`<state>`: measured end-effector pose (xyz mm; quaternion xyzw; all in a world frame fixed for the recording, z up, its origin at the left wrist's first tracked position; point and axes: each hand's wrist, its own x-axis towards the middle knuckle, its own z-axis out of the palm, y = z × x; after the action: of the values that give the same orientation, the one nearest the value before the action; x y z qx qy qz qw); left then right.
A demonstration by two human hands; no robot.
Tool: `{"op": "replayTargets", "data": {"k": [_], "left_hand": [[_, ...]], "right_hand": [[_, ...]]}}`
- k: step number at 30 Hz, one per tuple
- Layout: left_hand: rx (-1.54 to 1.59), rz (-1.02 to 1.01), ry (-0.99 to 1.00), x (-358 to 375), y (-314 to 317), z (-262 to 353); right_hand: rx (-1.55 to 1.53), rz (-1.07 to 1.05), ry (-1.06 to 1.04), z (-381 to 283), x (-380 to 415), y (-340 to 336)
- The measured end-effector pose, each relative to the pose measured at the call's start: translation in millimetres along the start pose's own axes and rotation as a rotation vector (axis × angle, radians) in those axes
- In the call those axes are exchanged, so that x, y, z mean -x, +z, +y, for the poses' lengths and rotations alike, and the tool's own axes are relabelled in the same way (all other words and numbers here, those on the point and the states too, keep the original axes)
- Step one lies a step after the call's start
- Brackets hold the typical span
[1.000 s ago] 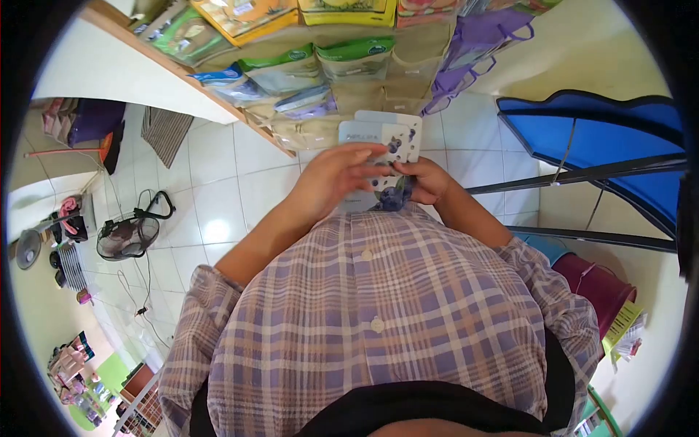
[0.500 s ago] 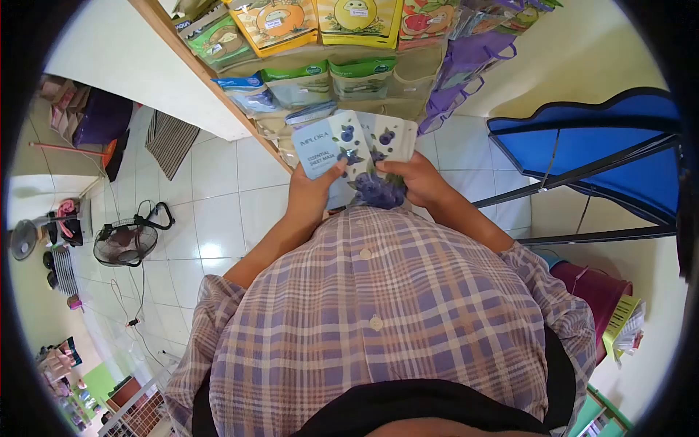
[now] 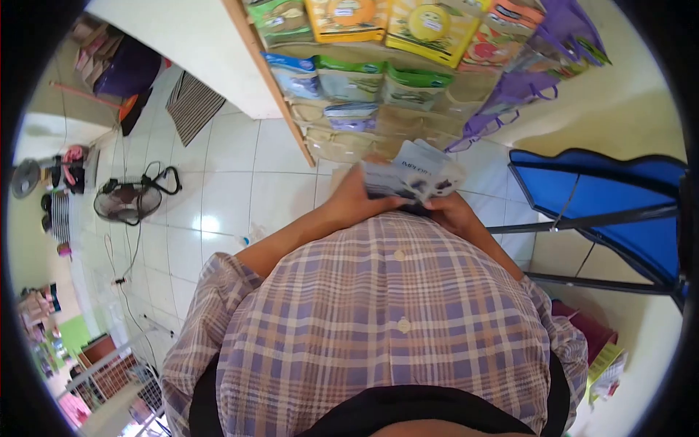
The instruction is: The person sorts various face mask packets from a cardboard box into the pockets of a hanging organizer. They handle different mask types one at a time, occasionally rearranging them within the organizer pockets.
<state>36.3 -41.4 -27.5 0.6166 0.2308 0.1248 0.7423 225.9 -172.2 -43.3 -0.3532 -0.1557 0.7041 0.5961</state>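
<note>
Several sheet mask packets, pale blue and white with blueberry pictures, are held close to the plaid shirt. My left hand is closed on their left side, with the thumb lying along the lower edge. On the right side, my right hand pinches the lower corner of the packets. The packets overlap and are slightly blurred. Just beyond them hangs a beige pocket organizer holding rows of packets, among them a yellow one and a green-topped one.
Purple bags hang at the organizer's right. A blue panel on a black metal frame stands at the right. At the left, a black fan with cables and a striped mat are on the tiled floor.
The packets are now tilted and bunched, no longer spread flat towards the camera. Both hands sit slightly lower and further right in view. The organizer has shifted right in view.
</note>
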Motion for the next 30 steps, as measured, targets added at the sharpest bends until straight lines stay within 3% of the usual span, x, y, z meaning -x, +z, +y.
{"op": "replayTargets", "data": {"k": [2, 3, 5, 9, 11, 12, 14, 19, 21, 24, 28, 30], "left_hand": [[-0.375, 0.218, 0.340, -12, 8, -31], [-0.369, 0.224, 0.338, -16, 8, -30], [-0.013, 0.012, 0.132, -25, 9, -23], [-0.143, -0.228, 0.137, -32, 1, -12], [0.119, -0.241, -0.090, -38, -5, -1], [0.112, -0.260, -0.085, -39, -6, 6], [0.336, 0.057, -0.188, -37, -8, 14], [-0.115, -0.077, -0.192, -35, -5, 10], [-0.301, 0.009, 0.036, -35, -2, 2], [-0.477, 0.081, 0.109, -30, 6, 4], [-0.283, 0.045, 0.095, -24, 14, -6], [-0.357, -0.104, 0.092, -23, 11, -4]], "right_hand": [[0.080, 0.062, 0.058, 0, 2, -3], [0.084, 0.062, 0.066, 3, -1, -5], [0.118, 0.060, -0.015, 8, -6, -13], [0.297, 0.232, -0.010, 6, -3, 3], [0.023, 0.289, 0.045, -1, -1, 6], [0.022, 0.298, 0.027, -4, -1, 5], [-0.043, 0.274, -0.036, -5, -4, -1], [-0.013, 0.296, -0.009, -15, -6, 0], [0.028, 0.333, 0.007, -14, -5, 3], [-0.030, 0.367, 0.024, -7, -6, 1], [-0.090, 0.336, -0.031, -2, 1, -26], [-0.054, 0.314, -0.081, -3, 3, -25]]}}
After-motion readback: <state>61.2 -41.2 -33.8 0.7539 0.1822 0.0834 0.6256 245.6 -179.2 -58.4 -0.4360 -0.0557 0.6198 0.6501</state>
